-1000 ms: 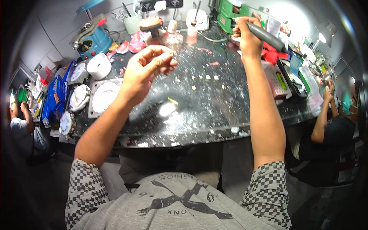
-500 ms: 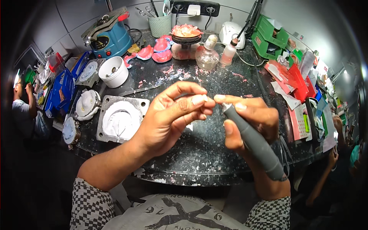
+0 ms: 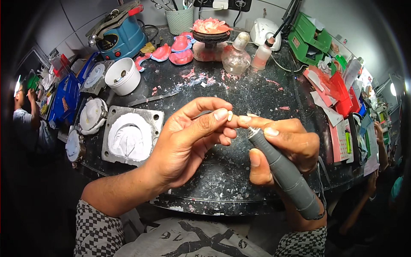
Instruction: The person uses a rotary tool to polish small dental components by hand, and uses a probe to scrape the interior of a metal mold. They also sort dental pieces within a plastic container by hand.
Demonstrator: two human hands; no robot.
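Observation:
Between the thumb and fingertips of my left hand (image 3: 192, 137) is a tiny cream-coloured false tooth (image 3: 230, 115). My right hand (image 3: 287, 141) grips a dark grey rotary handpiece (image 3: 284, 175), its metal nose (image 3: 253, 132) pointing up and left toward the tooth. The right fingertips meet those of the left hand just beside the tooth. Whether the bur touches the tooth is too small to tell. Left of my left hand lies a square metal flask half (image 3: 109, 145) filled with white plaster that bears a horseshoe-shaped hollow.
Round plaster-filled flask parts (image 3: 93, 116) and a white tub (image 3: 124, 77) stand at left, near a knife-like tool (image 3: 152, 99). Behind are a blue machine (image 3: 122, 40), pink wax pieces (image 3: 181, 57), a glass burner (image 3: 236, 60) and a dropper bottle (image 3: 262, 55). Green bins (image 3: 308, 40) stand right.
My view has shifted slightly, and the bench things sit differently in the picture. The tooth shows more plainly between my fingers. My right hand still holds the handpiece close to it.

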